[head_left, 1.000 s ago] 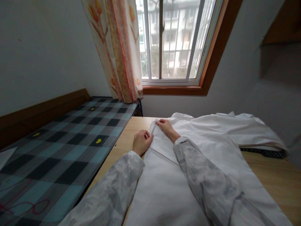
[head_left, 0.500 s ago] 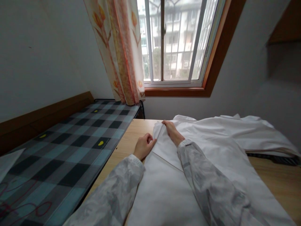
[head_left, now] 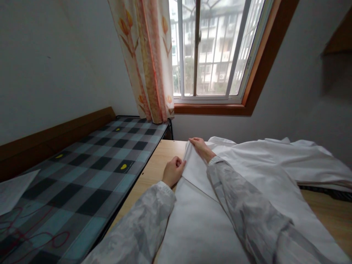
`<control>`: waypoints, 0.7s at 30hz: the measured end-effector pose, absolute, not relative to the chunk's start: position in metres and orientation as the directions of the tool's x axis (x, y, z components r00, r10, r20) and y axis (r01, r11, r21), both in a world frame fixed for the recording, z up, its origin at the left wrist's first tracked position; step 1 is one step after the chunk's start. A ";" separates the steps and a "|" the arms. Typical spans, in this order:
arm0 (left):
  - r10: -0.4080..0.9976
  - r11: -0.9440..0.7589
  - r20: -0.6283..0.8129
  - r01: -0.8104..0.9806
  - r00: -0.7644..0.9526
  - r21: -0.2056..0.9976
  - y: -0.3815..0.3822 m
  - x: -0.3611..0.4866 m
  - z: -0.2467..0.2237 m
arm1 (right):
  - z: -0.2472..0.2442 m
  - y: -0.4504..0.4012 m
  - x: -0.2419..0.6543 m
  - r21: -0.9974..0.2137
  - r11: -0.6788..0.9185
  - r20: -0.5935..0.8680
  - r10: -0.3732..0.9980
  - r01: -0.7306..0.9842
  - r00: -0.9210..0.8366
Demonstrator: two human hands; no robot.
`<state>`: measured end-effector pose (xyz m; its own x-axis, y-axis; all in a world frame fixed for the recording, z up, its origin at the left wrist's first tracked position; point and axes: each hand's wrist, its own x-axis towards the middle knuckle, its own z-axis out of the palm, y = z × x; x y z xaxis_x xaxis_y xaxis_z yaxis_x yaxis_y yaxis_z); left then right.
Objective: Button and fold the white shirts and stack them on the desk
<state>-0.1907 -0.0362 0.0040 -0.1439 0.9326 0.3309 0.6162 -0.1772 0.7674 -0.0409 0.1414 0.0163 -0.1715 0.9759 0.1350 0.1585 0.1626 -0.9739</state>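
Observation:
A long white coat lies spread over a light wooden table, its sleeve part stretching off to the right. My left hand is closed on the coat's left edge, thumb and fingers pinched together beside a slanted pocket-like seam. Farther up that same edge, my right hand pinches the cloth near its far corner. Between the two hands the edge runs fairly straight. Both forearms wear grey patterned sleeves, and the right one rests across the coat.
Left of the table is a bed with a checked mattress, holding a paper sheet and a tangled red cord. A curtain hangs beside the barred window. A black object pokes out under the coat at right.
The view has turned slightly left, so everything sits farther right. My right hand has drawn the far part of the coat's edge straighter; my left hand keeps its pinch.

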 end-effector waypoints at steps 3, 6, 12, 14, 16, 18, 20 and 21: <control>0.926 -0.154 0.334 0.631 -0.176 0.760 -0.034 -0.191 0.001 | 0.005 0.142 -0.044 -0.963 0.174 0.151 0.981 0.205 -0.122; 0.913 -0.098 0.337 0.680 -0.229 0.727 -0.034 -0.191 0.001 | -0.002 0.143 -0.043 -0.943 0.198 0.181 0.980 0.268 -0.085; 0.916 -0.049 0.339 0.781 -0.213 0.623 -0.039 -0.189 0.004 | -0.007 0.139 -0.034 -0.888 0.234 0.216 0.972 0.396 -0.091; 0.923 -0.051 0.330 0.788 -0.197 0.614 -0.040 -0.188 0.006 | -0.006 0.134 -0.027 -0.864 0.258 0.232 0.966 0.431 -0.113; 0.924 -0.045 0.327 0.790 -0.200 0.611 -0.040 -0.187 0.007 | -0.003 0.127 -0.018 -0.840 0.285 0.254 0.958 0.461 -0.129; 0.922 -0.044 0.325 0.777 -0.210 0.628 -0.039 -0.187 0.008 | 0.001 0.117 -0.004 -0.793 0.299 0.261 0.954 0.530 -0.147; 0.923 -0.046 0.314 0.747 -0.222 0.663 -0.038 -0.187 0.008 | 0.006 0.104 0.013 -0.717 0.296 0.226 0.955 0.631 -0.190; 0.925 -0.047 0.306 0.732 -0.225 0.680 -0.037 -0.188 0.008 | 0.008 0.097 0.024 -0.680 0.290 0.184 0.957 0.674 -0.226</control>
<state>-0.1881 -0.0374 0.0076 -0.2250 0.9251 0.3059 0.7316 -0.0470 0.6801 0.0237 0.0966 0.0085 -0.2259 0.9566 0.1840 0.6739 0.2898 -0.6796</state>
